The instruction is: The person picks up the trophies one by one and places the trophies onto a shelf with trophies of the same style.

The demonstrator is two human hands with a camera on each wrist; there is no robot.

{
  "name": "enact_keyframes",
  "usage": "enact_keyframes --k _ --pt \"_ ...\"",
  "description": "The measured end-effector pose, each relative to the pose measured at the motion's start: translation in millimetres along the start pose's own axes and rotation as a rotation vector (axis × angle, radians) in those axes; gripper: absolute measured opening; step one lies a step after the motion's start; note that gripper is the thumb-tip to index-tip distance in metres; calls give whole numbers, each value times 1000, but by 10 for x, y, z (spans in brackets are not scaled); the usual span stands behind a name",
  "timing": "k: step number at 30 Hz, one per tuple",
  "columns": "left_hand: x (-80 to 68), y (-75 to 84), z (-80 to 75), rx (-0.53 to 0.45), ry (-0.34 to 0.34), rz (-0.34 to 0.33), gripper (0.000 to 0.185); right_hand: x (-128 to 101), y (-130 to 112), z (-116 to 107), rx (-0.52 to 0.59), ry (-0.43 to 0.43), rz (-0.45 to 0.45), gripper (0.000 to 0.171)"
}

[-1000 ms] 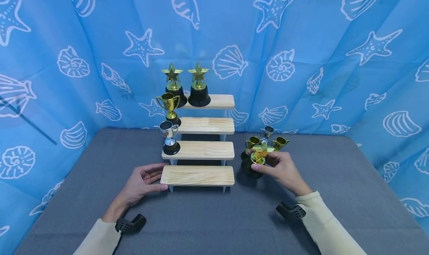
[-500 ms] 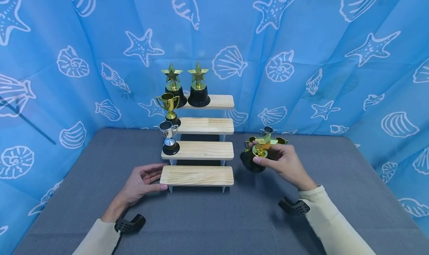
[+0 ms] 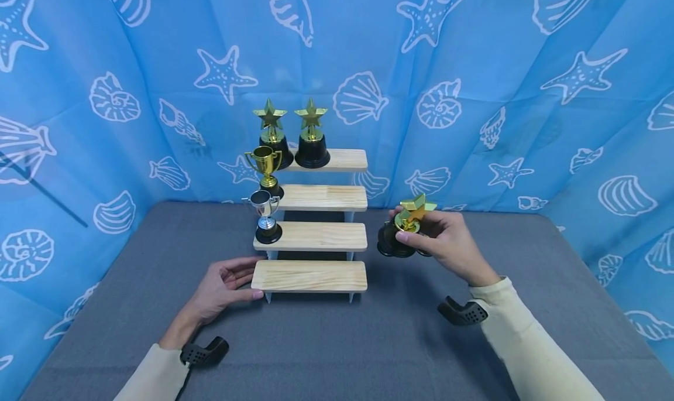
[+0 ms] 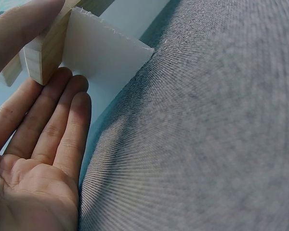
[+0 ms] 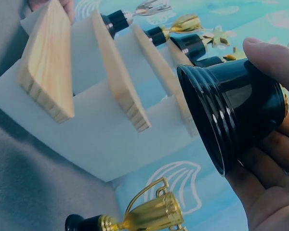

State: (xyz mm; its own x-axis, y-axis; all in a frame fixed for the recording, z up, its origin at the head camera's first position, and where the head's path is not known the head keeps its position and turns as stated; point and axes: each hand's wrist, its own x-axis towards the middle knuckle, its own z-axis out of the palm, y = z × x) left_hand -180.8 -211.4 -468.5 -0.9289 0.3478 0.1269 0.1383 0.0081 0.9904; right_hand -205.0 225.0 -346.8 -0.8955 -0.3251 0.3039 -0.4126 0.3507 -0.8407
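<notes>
In the head view, my right hand (image 3: 450, 246) grips a gold star trophy (image 3: 414, 209) by its stem and black base, to the right of the stepped wooden display stand (image 3: 310, 276). The right wrist view shows the hollow black base (image 5: 236, 106) tilted, its underside facing the camera. My left hand (image 3: 216, 292) lies at the left end of the lowest step, thumb at its front corner. Its fingers (image 4: 62, 130) are nearly straight, their tips by the board's end. A gold cup trophy (image 5: 156, 211) shows below the right hand; other cups are mostly hidden behind it.
Two star trophies (image 3: 312, 134) stand on the top step. A gold cup trophy (image 3: 267, 170) and a silver cup trophy (image 3: 265, 213) stand at the left ends of the middle steps. Grey cloth (image 3: 337, 348) covers the table; a blue shell-print curtain (image 3: 474, 50) hangs behind.
My right hand has lifted the star trophy upward, in front of the cup trophies, which it now mostly hides. My left hand has stayed in place at the stand.
</notes>
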Motion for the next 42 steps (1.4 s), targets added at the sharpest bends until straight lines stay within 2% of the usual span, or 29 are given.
enact_keyframes --k 19,42 --pt "-2 18 3 -16 2 -9 68 225 -202 -23 42 -17 -65 38" --pt "-1 15 2 -19 -4 6 68 413 -354 -95 3 -17 -76 41"
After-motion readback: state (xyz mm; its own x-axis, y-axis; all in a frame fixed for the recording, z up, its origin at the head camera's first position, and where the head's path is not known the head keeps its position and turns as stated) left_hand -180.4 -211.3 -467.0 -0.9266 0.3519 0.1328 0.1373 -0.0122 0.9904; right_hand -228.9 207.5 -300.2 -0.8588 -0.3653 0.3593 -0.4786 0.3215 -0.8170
